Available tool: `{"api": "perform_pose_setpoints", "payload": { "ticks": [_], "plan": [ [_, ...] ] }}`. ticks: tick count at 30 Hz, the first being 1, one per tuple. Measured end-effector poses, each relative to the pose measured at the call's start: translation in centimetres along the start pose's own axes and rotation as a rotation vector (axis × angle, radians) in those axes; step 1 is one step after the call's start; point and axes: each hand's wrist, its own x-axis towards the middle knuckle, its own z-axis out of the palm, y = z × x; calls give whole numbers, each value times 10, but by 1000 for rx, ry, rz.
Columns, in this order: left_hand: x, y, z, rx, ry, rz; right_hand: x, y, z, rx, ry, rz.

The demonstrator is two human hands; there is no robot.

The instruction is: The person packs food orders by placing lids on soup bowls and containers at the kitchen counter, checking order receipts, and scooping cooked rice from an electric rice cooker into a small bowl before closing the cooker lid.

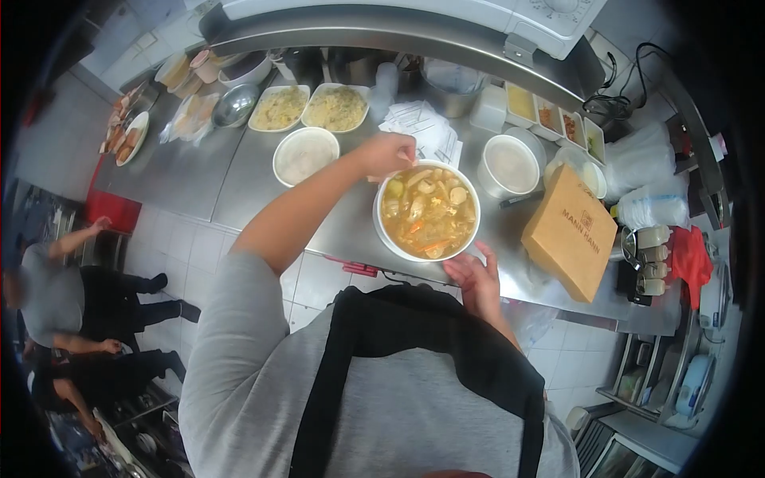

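on the steel worktop (199, 171), seen from the head camera, a white bowl of soup (428, 211) stands near the front edge, full of broth with pale chunks and orange shreds. the left hand (388, 154) hangs over the bowl's far rim with its grip pinched shut on something too small to make out, perhaps a garnish or a utensil tip. the right hand (475, 279) rests against the near rim, fingers loosely curled and released, holding nothing but steadying the bowl. beyond it sit a lidded white container (305, 154), two trays of noodles (307, 107), an open tub (509, 165) and a brown cardboard box (570, 232) just to the right. at the left edge, other people work at a stove, well apart. the step in hand looks like finishing the soup, adding or adjusting a topping. the next move would call for a gentle release over the middle of the broth while the right hand keeps the bowl from sliding, since it stands close to the edge.
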Motion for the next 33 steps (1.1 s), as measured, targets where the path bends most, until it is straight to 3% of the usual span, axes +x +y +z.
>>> {"api": "perform_pose_setpoints", "payload": {
  "ticks": [3, 5, 7, 10, 12, 14, 16, 17, 19, 20, 21, 22, 24, 26, 29, 33],
  "plan": [
    [-50, 7, 14, -169, 209, -200, 2, -5, 6, -36, -26, 38],
    [-69, -22, 44, -260, 385, -182, -1, -3, 15, -46, -31, 56],
    [-93, -17, 63, -313, 528, -161, 0, 1, 17, -37, -26, 60],
    [-125, 12, 91, -548, 641, -290, -2, 3, 21, -22, -4, 41],
    [-147, 36, 116, -727, 673, -334, -3, 6, 18, -12, -23, 32],
    [-166, 49, 142, -843, 466, -398, -5, 10, 9, -74, 3, 55],
    [-169, 56, 159, -988, 316, -191, -13, 17, -4, -202, 77, 105],
    [-169, 57, 163, -1058, 233, -86, -24, 17, -3, -140, 18, 208],
    [-165, 76, 149, -723, 152, 66, -51, 11, -1, -16, -95, 406],
    [-160, 81, 143, -556, 112, 145, -56, 16, -7, -82, -150, 384],
    [-152, 75, 146, -329, 120, 382, -59, 24, -14, -148, -205, 363],
    [-152, 76, 147, -303, 148, 410, -61, 27, -19, -215, -261, 341],
    [-155, 78, 143, -249, 208, 469, -56, 24, -30, -193, -113, 221],
    [-174, 69, 136, -483, 272, 98, -34, 20, -61, -178, 115, 21],
    [-176, 41, 130, -771, 484, -388, 1, -9, -49, -202, 238, -223],
    [-157, 38, 115, -1200, 364, -582, 89, -10, -39, -185, 208, -333]
  ]
}}
